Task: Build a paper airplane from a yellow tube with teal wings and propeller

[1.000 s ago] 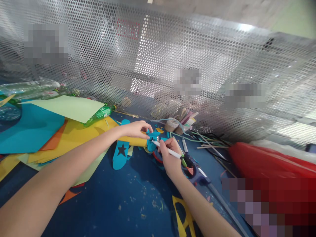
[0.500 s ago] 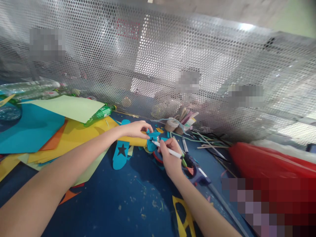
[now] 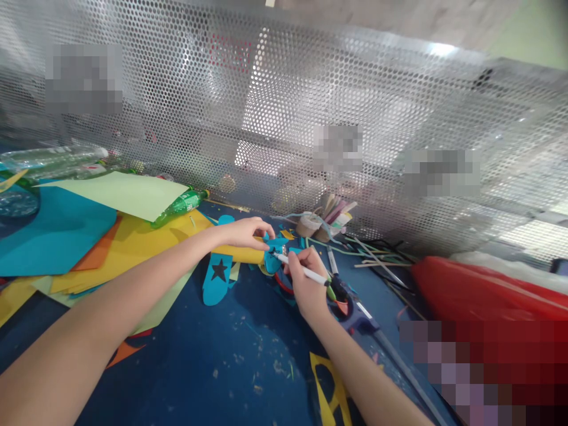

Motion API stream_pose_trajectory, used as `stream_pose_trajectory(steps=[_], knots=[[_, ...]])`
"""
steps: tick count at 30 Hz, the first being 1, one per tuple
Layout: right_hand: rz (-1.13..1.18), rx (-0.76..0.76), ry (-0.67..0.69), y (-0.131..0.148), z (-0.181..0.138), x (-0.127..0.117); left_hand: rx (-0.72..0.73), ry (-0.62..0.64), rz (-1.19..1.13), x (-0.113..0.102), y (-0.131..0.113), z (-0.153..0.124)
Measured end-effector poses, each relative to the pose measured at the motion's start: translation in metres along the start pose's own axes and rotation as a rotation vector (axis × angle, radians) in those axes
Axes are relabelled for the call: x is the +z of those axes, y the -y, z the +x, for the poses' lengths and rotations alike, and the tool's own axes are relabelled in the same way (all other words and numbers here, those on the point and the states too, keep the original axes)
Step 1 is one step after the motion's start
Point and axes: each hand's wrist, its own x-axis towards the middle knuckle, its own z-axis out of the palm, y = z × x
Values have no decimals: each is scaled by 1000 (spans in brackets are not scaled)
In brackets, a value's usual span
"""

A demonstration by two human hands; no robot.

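My right hand [image 3: 307, 287] is closed round a white marker pen [image 3: 306, 273], its dark tip resting on a small blue paper piece [image 3: 276, 247]. My left hand [image 3: 247, 231] pinches that blue piece and steadies it against a yellow paper tube [image 3: 239, 254]. A blue paper wing with a black star [image 3: 218, 273] lies under the tube, just left of my hands. All of this sits on a dark blue tabletop [image 3: 231, 355].
Sheets of blue [image 3: 53, 228], pale green [image 3: 119, 192] and yellow paper [image 3: 142, 236] pile up at the left with a green bottle [image 3: 180, 205]. A perforated metal screen [image 3: 284, 106] closes the back. Tape rolls [image 3: 308, 225], sticks, a grey tool [image 3: 359, 313] and a red bag [image 3: 483, 296] lie at the right.
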Motion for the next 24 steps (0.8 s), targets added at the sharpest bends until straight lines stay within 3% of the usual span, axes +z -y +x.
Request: stream_pose_trajectory(steps=[24], knots=[[35,28,-3,1,1,-1,-14,-2,-10,0,-3,-1]])
